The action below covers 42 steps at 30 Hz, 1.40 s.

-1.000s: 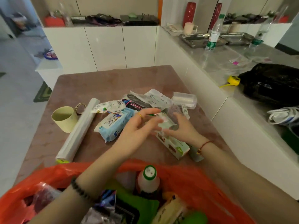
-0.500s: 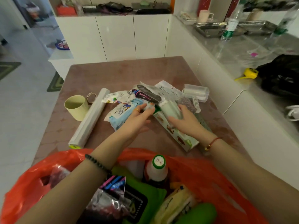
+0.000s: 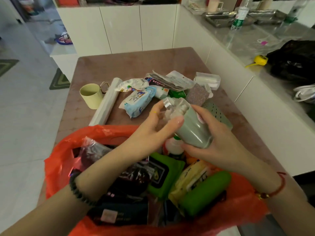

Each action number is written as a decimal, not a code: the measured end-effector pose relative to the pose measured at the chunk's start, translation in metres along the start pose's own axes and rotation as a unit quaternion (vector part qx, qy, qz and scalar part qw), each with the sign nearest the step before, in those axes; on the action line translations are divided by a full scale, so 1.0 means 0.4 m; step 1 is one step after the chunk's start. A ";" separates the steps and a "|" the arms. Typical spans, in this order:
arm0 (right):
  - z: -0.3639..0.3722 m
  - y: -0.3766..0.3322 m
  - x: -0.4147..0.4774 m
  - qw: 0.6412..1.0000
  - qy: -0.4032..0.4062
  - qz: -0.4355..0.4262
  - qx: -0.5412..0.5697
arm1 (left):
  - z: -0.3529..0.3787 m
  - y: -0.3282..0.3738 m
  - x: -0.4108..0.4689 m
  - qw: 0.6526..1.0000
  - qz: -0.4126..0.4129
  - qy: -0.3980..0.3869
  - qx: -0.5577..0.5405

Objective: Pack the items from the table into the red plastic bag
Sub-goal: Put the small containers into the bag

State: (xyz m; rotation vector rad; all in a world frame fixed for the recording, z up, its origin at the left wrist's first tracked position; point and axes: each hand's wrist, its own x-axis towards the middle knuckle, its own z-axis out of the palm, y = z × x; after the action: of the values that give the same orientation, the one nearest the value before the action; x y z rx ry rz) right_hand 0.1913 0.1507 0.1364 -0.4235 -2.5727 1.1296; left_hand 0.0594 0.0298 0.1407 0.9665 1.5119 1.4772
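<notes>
Green container (image 3: 192, 126) between both hands (image 3: 184, 133).

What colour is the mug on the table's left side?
The cylindrical handled mug is pale yellow; the head view shows it.

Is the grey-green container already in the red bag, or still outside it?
Outside: both hands, left and right, hold the grey-green container tilted in the air above the red bag's open mouth.

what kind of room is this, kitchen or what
Most likely a home kitchen or dining area: a stone counter with metal trays and a water bottle runs along the right, white cabinets line the back, and a brown table stands in the middle.
</notes>
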 end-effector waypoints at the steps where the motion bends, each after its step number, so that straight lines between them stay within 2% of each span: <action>1: 0.004 0.005 -0.021 1.000 -0.020 0.002 0.005 | -0.006 -0.017 -0.032 0.999 0.003 0.001 0.051; 4: 0.021 0.043 -0.074 0.995 -0.099 0.024 -0.010 | -0.033 -0.080 -0.127 0.976 0.060 0.017 0.208; 6: 0.041 0.066 -0.096 0.987 -0.150 0.035 -0.038 | -0.050 -0.111 -0.186 0.938 0.093 -0.047 0.332; 7: 0.052 0.069 -0.103 0.983 -0.168 0.042 -0.053 | -0.054 -0.126 -0.212 0.913 0.101 -0.111 0.380; 8: 0.065 0.070 -0.109 0.980 -0.182 0.049 -0.068 | -0.052 -0.148 -0.237 0.875 0.114 -0.183 0.433; 10: 0.093 0.059 -0.117 0.973 -0.208 0.045 -0.084 | -0.035 -0.207 -0.283 0.766 0.133 -0.281 0.562; 11: 0.109 0.049 -0.121 0.970 -0.222 0.037 -0.094 | -0.025 -0.239 -0.302 0.716 0.146 -0.295 0.615; 12: 0.125 0.039 -0.124 0.966 -0.235 0.029 -0.103 | -0.014 -0.266 -0.313 0.683 0.159 -0.300 0.646; 13: 0.142 0.033 -0.128 0.962 -0.246 0.023 -0.114 | -0.005 -0.286 -0.319 0.669 0.176 -0.295 0.659; 15: 0.168 0.026 -0.134 0.954 -0.262 0.008 -0.146 | 0.002 -0.300 -0.321 0.679 0.188 -0.289 0.648; 18: 0.178 0.018 -0.138 0.946 -0.263 -0.005 -0.189 | -0.009 -0.268 -0.321 0.748 0.190 -0.245 0.587; 22: 0.169 0.000 -0.140 0.917 -0.314 0.007 -0.246 | -0.041 -0.219 -0.327 0.818 0.134 -0.216 0.516; 24: 0.172 0.004 -0.137 0.909 -0.325 0.007 -0.261 | -0.054 -0.223 -0.322 0.826 0.149 -0.193 0.509; 28: 0.175 0.027 -0.132 0.906 -0.334 0.012 -0.258 | -0.067 -0.240 -0.298 0.887 0.128 -0.133 0.424; 31: 0.180 0.026 -0.126 0.914 -0.334 0.027 -0.228 | -0.075 -0.232 -0.278 0.899 0.134 -0.109 0.403; 34: 0.186 0.031 -0.118 0.926 -0.325 0.046 -0.188 | -0.087 -0.214 -0.262 0.912 0.106 -0.099 0.384; 37: 0.160 0.039 -0.107 0.957 -0.261 0.075 -0.105 | -0.100 -0.185 -0.242 0.898 0.093 -0.137 0.407; 40: 0.092 0.033 -0.081 0.989 -0.115 0.084 0.025 | -0.118 -0.153 -0.207 0.897 0.086 -0.157 0.403; 42: 0.035 0.040 -0.044 0.990 -0.015 0.099 0.097 | -0.126 -0.131 -0.168 0.906 0.101 -0.145 0.385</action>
State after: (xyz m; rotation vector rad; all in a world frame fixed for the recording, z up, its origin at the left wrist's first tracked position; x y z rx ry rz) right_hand 0.2042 0.1452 0.1126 -0.6282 -2.4567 1.4488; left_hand 0.0398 -0.0532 0.0906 1.7604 1.8300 0.7742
